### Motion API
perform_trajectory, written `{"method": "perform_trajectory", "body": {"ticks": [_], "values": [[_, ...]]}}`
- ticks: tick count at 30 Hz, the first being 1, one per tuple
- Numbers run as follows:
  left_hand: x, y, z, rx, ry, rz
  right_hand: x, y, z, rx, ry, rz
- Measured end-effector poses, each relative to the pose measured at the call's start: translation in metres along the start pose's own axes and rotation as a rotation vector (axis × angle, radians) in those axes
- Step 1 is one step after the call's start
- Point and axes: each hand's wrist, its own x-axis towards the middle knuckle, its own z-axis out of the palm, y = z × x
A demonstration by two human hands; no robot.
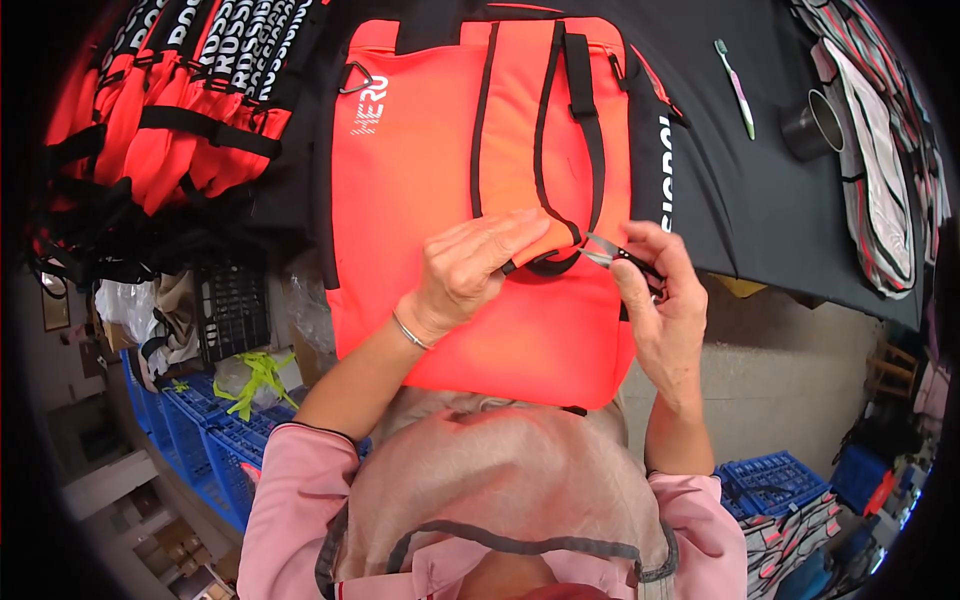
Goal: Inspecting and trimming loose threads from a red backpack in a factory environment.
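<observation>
A bright orange-red backpack [420, 250] lies flat in front of me, its lower end reaching over the table edge toward my lap. My left hand [475, 262] is closed on the lower end of its padded shoulder strap [512, 110], which is edged in black. In my right hand [660, 290] I hold small thread snips [622, 256] with dark handles. Their blades are apart and point left, right at the edge of the strap end. A thin black webbing strap [592, 150] with a buckle runs down beside the padded strap.
Several red and black straps [200, 150] are heaped at the far left. On the black tabletop [720, 200] at right lie a toothbrush [737, 90], a dark metal cup [812, 125] and grey padded pieces [875, 170]. Blue crates [215, 440] stand below left, another blue crate [775, 485] below right.
</observation>
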Motion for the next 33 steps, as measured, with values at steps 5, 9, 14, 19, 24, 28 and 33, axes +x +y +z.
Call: {"method": "perform_trajectory", "body": {"ticks": [5,9,14,19,24,28,33], "values": [[-0.001,0.001,0.003,0.115,0.021,0.100,-0.006,0.007,0.005,-0.393,0.150,-0.417],[-0.005,-0.005,0.004,0.166,-0.014,0.157,-0.007,0.013,0.008,-0.530,0.195,-0.521],[-0.006,-0.005,0.005,0.181,-0.007,0.171,-0.006,0.012,0.010,-0.609,0.182,-0.590],[-0.007,-0.005,0.005,0.168,-0.007,0.169,-0.006,0.012,0.012,-0.677,0.173,-0.604],[-0.008,-0.006,0.006,0.165,-0.006,0.175,-0.007,0.014,0.013,-0.695,0.156,-0.603],[-0.008,-0.005,0.006,0.144,-0.006,0.171,-0.007,0.013,0.014,-0.707,0.150,-0.609],[-0.008,-0.004,0.006,0.145,-0.009,0.169,-0.007,0.014,0.014,-0.762,0.144,-0.623]]}}
